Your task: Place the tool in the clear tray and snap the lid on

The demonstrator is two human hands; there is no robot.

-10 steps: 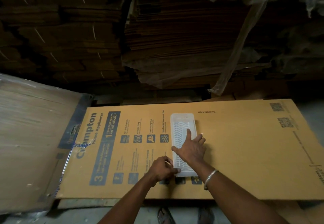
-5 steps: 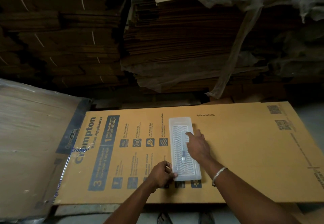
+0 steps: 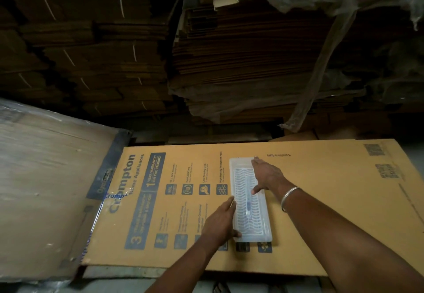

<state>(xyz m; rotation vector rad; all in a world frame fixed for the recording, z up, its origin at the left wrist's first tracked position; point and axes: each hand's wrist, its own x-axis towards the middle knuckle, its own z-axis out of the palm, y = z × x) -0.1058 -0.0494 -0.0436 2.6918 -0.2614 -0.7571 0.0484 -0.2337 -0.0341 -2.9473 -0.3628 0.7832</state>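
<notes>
1. While a plastic-wrapped board (image 3: 46,178) lies at nine o'clock, the printed cardboard sheet (image 3: 321,201) serves as the worktop.
2. Left hand (image 3: 220,224) lies flat with fingers extended against the clear tray (image 3: 250,203) at its seven o'clock edge, gripping nothing.
3. Inside the tray, under the lid (image 3: 241,164), a slim tool (image 3: 248,203) seems to lie lengthwise; details are blurred.
4. Right hand (image 3: 266,175) spreads wide, pressing the lid's one o'clock corner, thumb on its middle.
5. Risk, as I judge it: uneven pressure at one corner may leave the opposite edge unlatched, or the tray may slide on smooth cardboard.
</notes>
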